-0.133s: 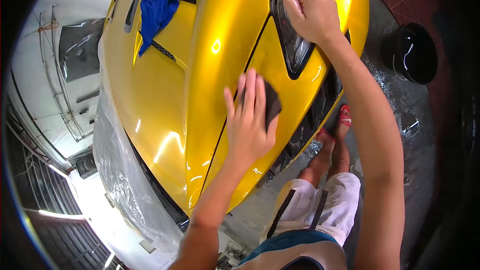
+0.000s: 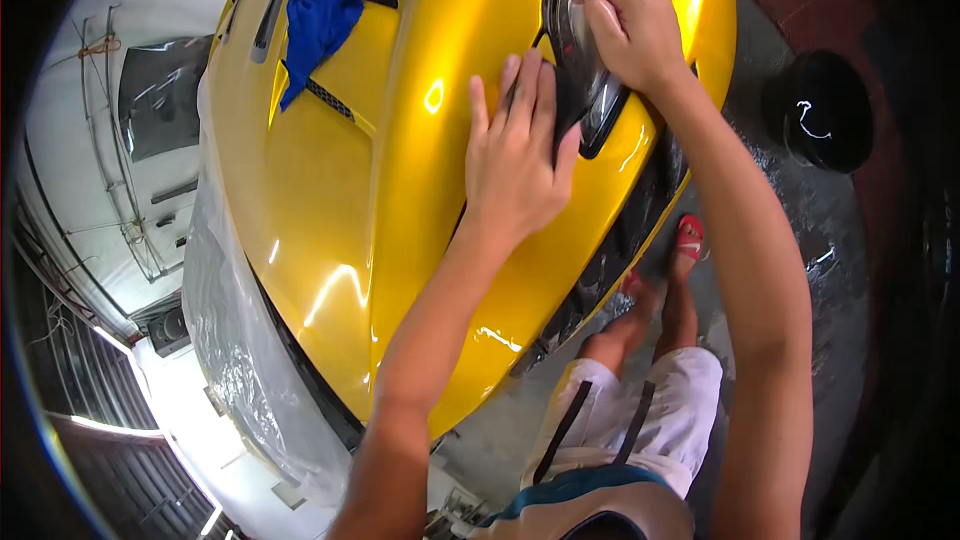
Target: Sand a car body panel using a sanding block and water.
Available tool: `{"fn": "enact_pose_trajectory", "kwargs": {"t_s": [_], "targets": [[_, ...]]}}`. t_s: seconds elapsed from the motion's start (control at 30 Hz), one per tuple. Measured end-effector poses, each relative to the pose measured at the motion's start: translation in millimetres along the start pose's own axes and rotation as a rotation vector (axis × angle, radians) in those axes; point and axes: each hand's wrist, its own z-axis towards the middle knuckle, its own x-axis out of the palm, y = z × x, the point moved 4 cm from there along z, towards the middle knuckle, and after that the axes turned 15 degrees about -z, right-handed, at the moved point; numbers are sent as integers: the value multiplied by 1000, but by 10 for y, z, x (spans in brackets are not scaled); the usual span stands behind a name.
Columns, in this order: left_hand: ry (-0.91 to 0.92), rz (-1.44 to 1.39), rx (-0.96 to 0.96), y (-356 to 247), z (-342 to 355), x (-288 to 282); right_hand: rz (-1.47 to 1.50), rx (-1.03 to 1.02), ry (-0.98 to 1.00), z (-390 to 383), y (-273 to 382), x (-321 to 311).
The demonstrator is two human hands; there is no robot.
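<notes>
Both my hands are on the front of a yellow car [image 2: 320, 200]. My left hand [image 2: 515, 165] lies flat over the panel seam, fingers long and pressed down on a black flexible sheet [image 2: 570, 105], perhaps sandpaper. Part of that sheet sticks out between forefinger and thumb, its edge reaching the headlight's [image 2: 602, 100] dark border. Closed in a fist, my right hand [image 2: 635, 35] is over the headlight; the inside of the fist is hidden, so whether it holds anything does not show.
A crumpled blue cloth [image 2: 322, 20] lies on the bonnet beside a dark vent. Clear plastic sheeting [image 2: 225, 330] hangs along the car's left side. On the wet grey floor [image 2: 800, 260] at the right stands a black bucket [image 2: 825, 115].
My left hand has slid up and right along the panel with the black sheet, closer to the headlight. The right fist stays over the headlight, turned slightly.
</notes>
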Motion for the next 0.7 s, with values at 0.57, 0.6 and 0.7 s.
{"fn": "enact_pose_trajectory", "kwargs": {"t_s": [0.57, 0.6, 0.7], "targets": [[-40, -105, 12, -42, 232, -60, 198, 197, 21, 15, -70, 9], [-50, -48, 47, 8, 346, -15, 194, 189, 17, 3, -103, 27], [-43, -130, 24, -131, -224, 23, 191, 127, -62, -54, -207, 9]]}}
